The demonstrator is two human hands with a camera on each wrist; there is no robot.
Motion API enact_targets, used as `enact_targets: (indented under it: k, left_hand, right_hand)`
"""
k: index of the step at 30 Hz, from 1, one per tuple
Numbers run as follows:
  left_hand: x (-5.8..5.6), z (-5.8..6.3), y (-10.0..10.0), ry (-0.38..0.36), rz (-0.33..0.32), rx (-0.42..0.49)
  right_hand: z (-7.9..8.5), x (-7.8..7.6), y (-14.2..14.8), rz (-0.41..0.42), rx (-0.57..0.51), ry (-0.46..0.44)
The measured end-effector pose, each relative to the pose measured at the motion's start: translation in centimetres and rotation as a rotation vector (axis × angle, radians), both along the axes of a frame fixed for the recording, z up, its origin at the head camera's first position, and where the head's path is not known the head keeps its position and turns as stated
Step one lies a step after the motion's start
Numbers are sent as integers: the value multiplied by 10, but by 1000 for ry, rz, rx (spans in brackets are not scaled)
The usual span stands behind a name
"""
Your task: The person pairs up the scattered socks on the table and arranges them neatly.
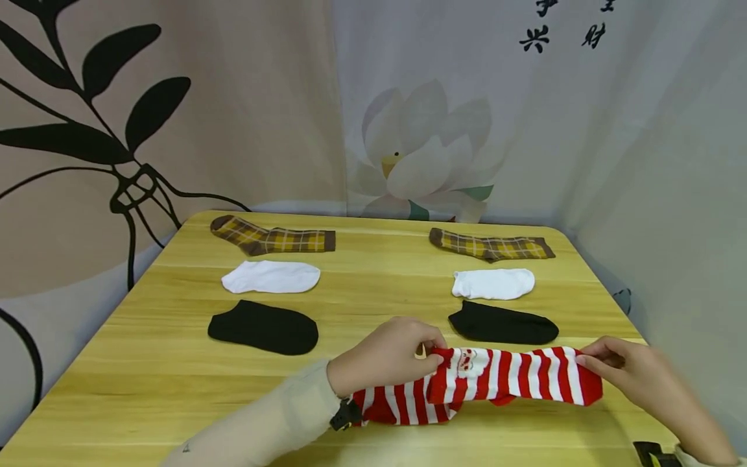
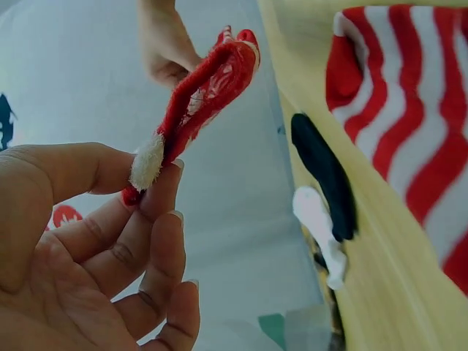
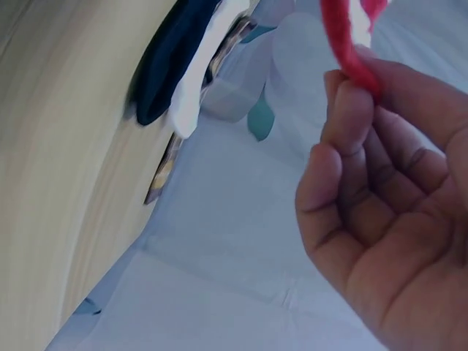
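Observation:
A red-and-white striped sock (image 1: 525, 375) with a Santa face near its cuff is stretched out level between two hands. The left hand (image 1: 393, 357) pinches its cuff end between thumb and fingers; in the left wrist view the red cuff (image 2: 212, 84) gapes, with a fuzzy white patch (image 2: 148, 162) at the fingertips. At the toe end, the right hand (image 1: 633, 370) pinches the red tip (image 3: 358, 77) between thumb and forefinger, its other fingers curled. A second striped sock (image 1: 403, 405) lies on the table, partly behind the left wrist and the held sock.
Two black socks (image 1: 262, 327) (image 1: 504, 323), two white socks (image 1: 271, 277) (image 1: 495, 284) and two brown-yellow plaid socks (image 1: 292, 240) (image 1: 493, 246) lie in left and right columns on the wooden table (image 1: 146, 363). A printed curtain (image 1: 268, 97) hangs behind the table's far edge.

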State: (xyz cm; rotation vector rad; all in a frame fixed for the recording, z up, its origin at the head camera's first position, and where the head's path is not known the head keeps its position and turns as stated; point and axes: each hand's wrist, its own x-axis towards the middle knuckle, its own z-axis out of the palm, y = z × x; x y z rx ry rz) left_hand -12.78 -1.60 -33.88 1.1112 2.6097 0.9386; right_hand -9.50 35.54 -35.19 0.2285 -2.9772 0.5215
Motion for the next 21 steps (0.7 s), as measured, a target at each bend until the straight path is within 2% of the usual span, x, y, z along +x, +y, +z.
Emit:
enact_targets:
  k: [3, 8, 21]
  left_hand:
    - [-2, -2, -11, -62, 17, 5]
    - [-2, -4, -31, -145, 41, 43]
    - [-1, -15, -85, -300, 80, 144]
  right_hand:
    - [1, 0, -8, 6, -8, -1]
    - [2, -2, -23, 24, -38, -58]
    - [8, -6, -60, 225, -86, -102]
